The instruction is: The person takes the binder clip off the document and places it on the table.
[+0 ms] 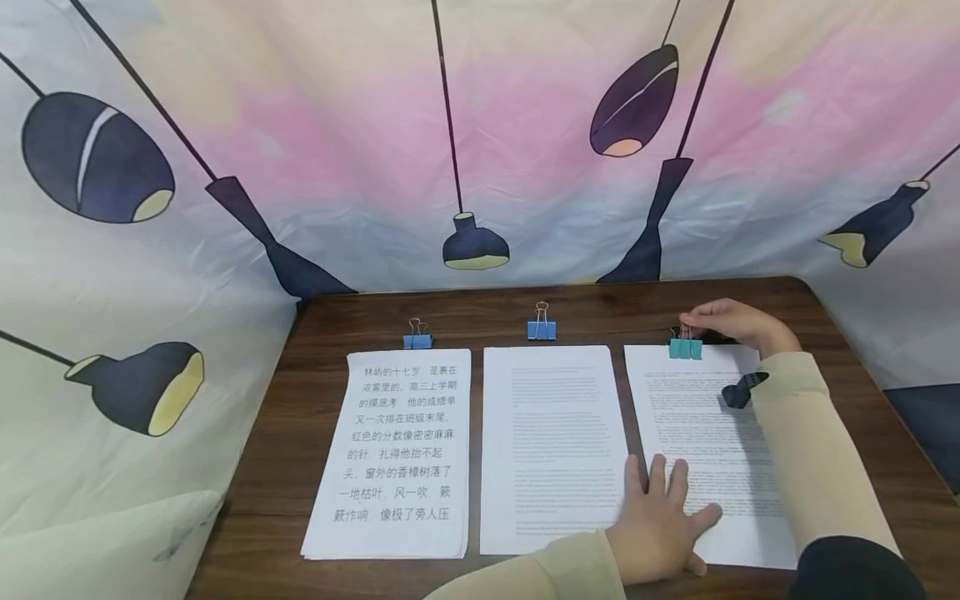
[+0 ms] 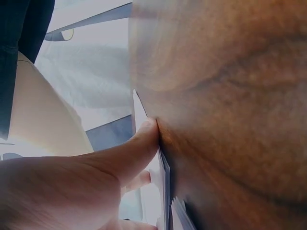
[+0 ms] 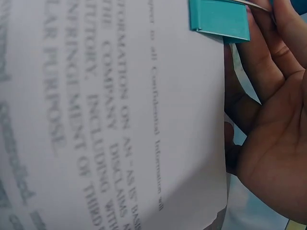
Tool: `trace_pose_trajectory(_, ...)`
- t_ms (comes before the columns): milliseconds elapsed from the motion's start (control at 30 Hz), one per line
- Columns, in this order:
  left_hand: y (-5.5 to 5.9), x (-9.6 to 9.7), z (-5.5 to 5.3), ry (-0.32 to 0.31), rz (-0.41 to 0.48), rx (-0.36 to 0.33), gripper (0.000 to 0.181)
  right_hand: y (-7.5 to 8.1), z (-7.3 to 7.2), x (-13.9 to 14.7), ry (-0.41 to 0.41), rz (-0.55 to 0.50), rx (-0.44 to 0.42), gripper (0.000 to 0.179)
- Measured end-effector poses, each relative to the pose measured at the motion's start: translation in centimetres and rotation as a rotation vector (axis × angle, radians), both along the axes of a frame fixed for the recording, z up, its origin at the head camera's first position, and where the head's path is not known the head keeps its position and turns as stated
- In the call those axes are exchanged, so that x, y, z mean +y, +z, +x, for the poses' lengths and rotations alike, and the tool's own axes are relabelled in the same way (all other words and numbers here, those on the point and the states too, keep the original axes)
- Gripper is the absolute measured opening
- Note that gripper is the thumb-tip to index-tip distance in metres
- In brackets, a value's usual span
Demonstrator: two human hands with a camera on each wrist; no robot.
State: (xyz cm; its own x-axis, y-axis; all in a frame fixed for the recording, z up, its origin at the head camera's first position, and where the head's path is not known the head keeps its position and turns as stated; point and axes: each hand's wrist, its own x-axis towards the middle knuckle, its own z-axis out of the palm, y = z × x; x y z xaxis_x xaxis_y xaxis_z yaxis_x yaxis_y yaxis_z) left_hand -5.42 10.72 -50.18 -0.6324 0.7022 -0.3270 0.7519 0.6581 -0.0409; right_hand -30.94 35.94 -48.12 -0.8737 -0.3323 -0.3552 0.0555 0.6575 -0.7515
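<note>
At the top edge of the right-hand stack of printed sheets (image 1: pixel 693 404) sits a teal binder clip (image 1: pixel 686 349). My right hand (image 1: pixel 746 325) pinches its wire handle between thumb and fingers. The right wrist view shows the clip's teal body (image 3: pixel 219 20) over the paper's edge, with the palm beside the sheets. My left hand (image 1: pixel 660 533) lies with fingers spread on the lower left part of that stack, some fingertips over the edge of the middle stack (image 1: pixel 555 442). In the left wrist view the thumb (image 2: pixel 141 139) rests at the paper's edge.
A left stack in large Chinese print (image 1: pixel 397 454) lies beside the middle one. A blue binder clip (image 1: pixel 417 341) stands at the left stack's top edge, another blue clip (image 1: pixel 542 329) behind the middle stack. The dark wooden table (image 1: pixel 255 467) meets a lamp-patterned cloth (image 1: pixel 360 167) behind.
</note>
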Motion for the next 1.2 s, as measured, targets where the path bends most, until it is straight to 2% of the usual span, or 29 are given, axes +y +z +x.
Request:
trace_pose_trajectory(267, -0.1, 0.1, -0.1, 0.007, 0.001, -0.014, 0.075, 0.6, -0.5, -0.4, 0.000, 0.033, -0.034, 0.045)
trace_pose_trajectory(467, -0.1, 0.3, -0.1, 0.013, -0.030, -0.034, 0.077, 0.7, -1.0, -0.2, 0.020, 0.048, -0.046, 0.046)
trace_pose_trajectory(667, 0.0, 0.3, -0.2, 0.008, -0.036, -0.016, 0.078, 0.9, -1.9, -0.3, 0.029, 0.039, -0.047, 0.052)
trace_pose_trajectory(867, 0.1, 0.2, -0.3, -0.002, -0.024, -0.001, 0.078, 1.4, -3.0, -0.4, 0.018, 0.046, -0.074, 0.051)
trace_pose_trajectory(1067, 0.2, 0.1, -0.1, 0.011, -0.054, 0.005, 0.079, 1.4, -3.9, -0.7, 0.023, 0.038, -0.034, 0.049)
trace_pose_trajectory(1200, -0.1, 0.1, 0.0, 0.018, -0.073, 0.001, 0.079, 1.5, -3.8, -0.8, 0.021, 0.010, -0.012, 0.042)
